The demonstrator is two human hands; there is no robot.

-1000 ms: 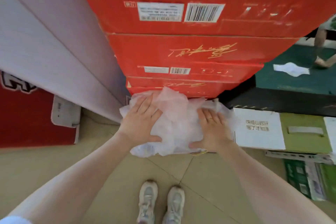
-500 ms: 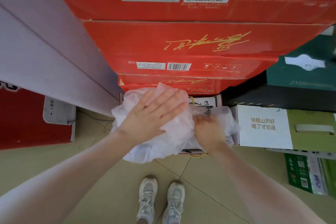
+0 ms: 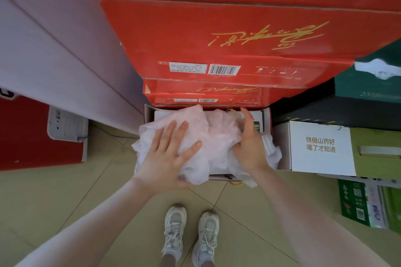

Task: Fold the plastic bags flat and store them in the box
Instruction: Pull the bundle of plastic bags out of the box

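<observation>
A crumpled pile of thin white plastic bags (image 3: 217, 136) lies over an open box (image 3: 266, 119) on the floor, at the foot of a stack of red cartons. My left hand (image 3: 171, 154) presses flat on the left part of the pile, fingers straight and spread. My right hand (image 3: 249, 141) stands on edge against the pile's right side, fingers straight, pushing the plastic toward the middle. The bags spill over the box's left and front edges and hide most of its inside.
Red cartons (image 3: 217, 39) tower just behind the box. A white and green carton (image 3: 321, 147) stands to its right, a dark green box (image 3: 368, 86) behind that. A pale wall panel (image 3: 54, 60) and a white device (image 3: 67, 124) are at left. My shoes (image 3: 191, 234) stand on tiled floor.
My left hand slid back toward me to the pile's left part. My right hand came out of the plastic and now stands straight against the right side. The camera moved closer.
</observation>
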